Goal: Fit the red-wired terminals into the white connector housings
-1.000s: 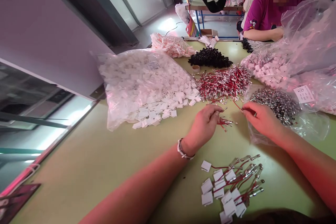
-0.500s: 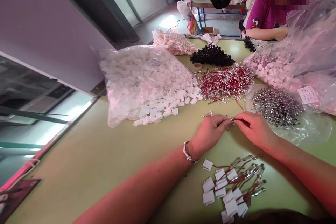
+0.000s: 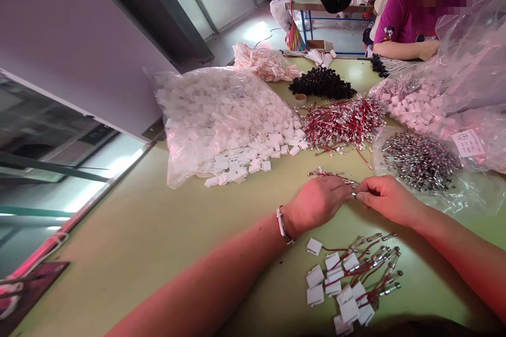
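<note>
Over the middle of the green table, my left hand (image 3: pixel 322 200) has its fingers closed and bent toward the right; what they grip is hidden behind them. Thumb and index finger of my right hand (image 3: pixel 381 196) pinch a small shiny metal piece (image 3: pixel 354 195), right at the left fingertips. Just beyond the left hand lie a few short red wires with metal terminals (image 3: pixel 326 172). Closer to me is a loose group of white plastic connectors (image 3: pixel 348 309) on red wires, with small glass fuses (image 3: pixel 391 288) at the far ends.
A clear bag of white housings (image 3: pixel 221 121) spills at left. Behind my hands are piles of red wires (image 3: pixel 342 121), black parts (image 3: pixel 322 82) and glass fuses (image 3: pixel 421 160). A tape roll (image 3: pixel 300 99) sits nearby. Plastic bags (image 3: pixel 470 89) and a person in purple (image 3: pixel 403 21) are at right.
My left hand has turned, its back now upward and its fingers reaching over to the right, covering what was between the fingertips. My right hand has shifted slightly down. The view moved a little.
</note>
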`<state>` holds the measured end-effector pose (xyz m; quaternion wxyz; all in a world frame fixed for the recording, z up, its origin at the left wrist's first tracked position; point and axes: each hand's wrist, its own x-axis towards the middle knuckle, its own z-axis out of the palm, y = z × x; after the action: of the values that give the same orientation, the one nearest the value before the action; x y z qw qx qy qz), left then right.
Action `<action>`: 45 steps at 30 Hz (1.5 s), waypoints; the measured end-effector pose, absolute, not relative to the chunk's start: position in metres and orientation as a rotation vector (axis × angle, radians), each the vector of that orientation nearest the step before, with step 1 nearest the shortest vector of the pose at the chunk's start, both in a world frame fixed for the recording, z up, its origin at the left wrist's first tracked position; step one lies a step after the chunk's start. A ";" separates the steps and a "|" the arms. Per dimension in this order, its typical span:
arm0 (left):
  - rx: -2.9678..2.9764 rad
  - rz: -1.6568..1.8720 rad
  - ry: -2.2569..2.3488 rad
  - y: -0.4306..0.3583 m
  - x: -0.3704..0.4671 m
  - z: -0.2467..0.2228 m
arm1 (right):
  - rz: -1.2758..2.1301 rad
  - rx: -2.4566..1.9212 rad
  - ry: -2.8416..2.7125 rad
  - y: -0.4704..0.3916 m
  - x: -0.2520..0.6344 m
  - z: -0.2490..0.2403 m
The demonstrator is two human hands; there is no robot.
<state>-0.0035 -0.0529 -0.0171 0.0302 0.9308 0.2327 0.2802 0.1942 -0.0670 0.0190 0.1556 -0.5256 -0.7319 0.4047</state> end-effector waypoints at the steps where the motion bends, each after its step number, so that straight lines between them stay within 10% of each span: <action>1: 2.875 0.853 0.738 -0.052 -0.003 -0.015 | 1.171 -1.524 -2.076 -0.067 0.194 0.021; 14: 2.450 0.854 1.057 -0.050 -0.003 -0.014 | 0.310 -1.329 -2.561 -0.057 0.207 0.023; 25: 2.338 0.637 2.173 0.005 -0.067 -0.008 | 0.651 -1.473 -2.189 -0.059 0.200 0.014; 45: 1.327 0.699 1.065 -0.045 -0.011 0.016 | 0.742 -1.395 -1.954 -0.063 0.198 0.015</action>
<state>-0.0113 -0.0446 0.0157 0.6062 0.5738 0.4605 0.3021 0.1983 -0.0625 0.0149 0.3092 -0.5280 -0.7395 0.2807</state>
